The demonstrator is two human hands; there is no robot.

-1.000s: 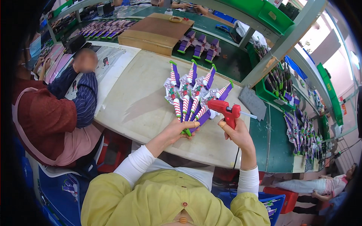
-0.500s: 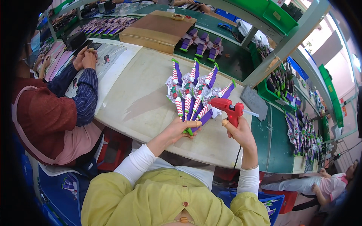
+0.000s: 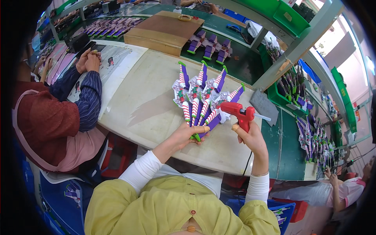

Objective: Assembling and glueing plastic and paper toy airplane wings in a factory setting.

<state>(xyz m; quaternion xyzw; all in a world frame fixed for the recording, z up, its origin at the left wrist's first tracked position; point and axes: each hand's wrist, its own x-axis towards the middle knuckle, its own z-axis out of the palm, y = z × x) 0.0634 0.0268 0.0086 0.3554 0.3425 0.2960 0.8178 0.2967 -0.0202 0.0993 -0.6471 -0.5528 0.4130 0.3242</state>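
Note:
My left hand (image 3: 182,136) is closed around the near ends of several toy wing pieces (image 3: 194,102). They fan out over the pale tabletop (image 3: 150,111), purple with red-and-white stripes, white middles and green tips. In my right hand (image 3: 253,140) is a red hot glue gun (image 3: 237,111), its nozzle pointing left at the middle of the rightmost piece. Whether the nozzle touches that piece, I cannot tell. A whitish glue stick (image 3: 263,117) sticks out of the gun's back, and a dark cord hangs from its grip. Finger cots cover both thumbs.
Behind the wing pieces stands a brown cardboard box (image 3: 162,33). A grey cloth (image 3: 264,105) lies right of the glue gun, beside a metal post (image 3: 291,55). More wing pieces (image 3: 315,139) pile up at the right. A co-worker (image 3: 51,121) sits at left, hands clasped.
The glue gun and my right hand have shifted very slightly to the right. My left hand and the wing pieces stay put. At the far right, a person has moved an arm.

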